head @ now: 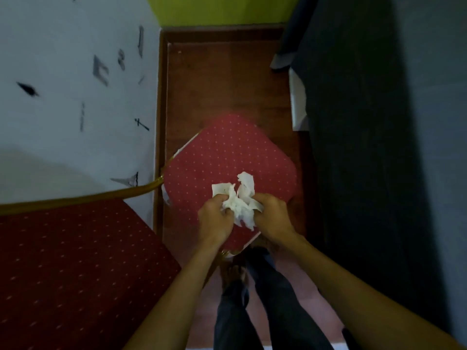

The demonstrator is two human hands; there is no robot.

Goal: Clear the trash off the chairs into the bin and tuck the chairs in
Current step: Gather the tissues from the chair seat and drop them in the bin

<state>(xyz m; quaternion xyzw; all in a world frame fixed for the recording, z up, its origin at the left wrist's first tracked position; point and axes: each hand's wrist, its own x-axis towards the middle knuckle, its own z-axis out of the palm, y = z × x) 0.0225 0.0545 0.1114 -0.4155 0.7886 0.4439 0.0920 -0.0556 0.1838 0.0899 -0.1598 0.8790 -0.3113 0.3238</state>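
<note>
A red chair seat with small pale dots [227,157] sits below me on the wooden floor. Over its near edge I hold a bunch of crumpled white tissue paper [240,198] between both hands. My left hand [214,221] grips the tissue's left side and my right hand [273,215] grips its right side. Loose ends of the tissue stick up above my fingers. No bin is in view.
A second red dotted chair [70,269] with a gold frame [80,198] fills the lower left. A white wall with dark marks [75,84] stands on the left. A table under a dark cloth [366,147] runs along the right. My legs and feet [240,286] stand on the floor.
</note>
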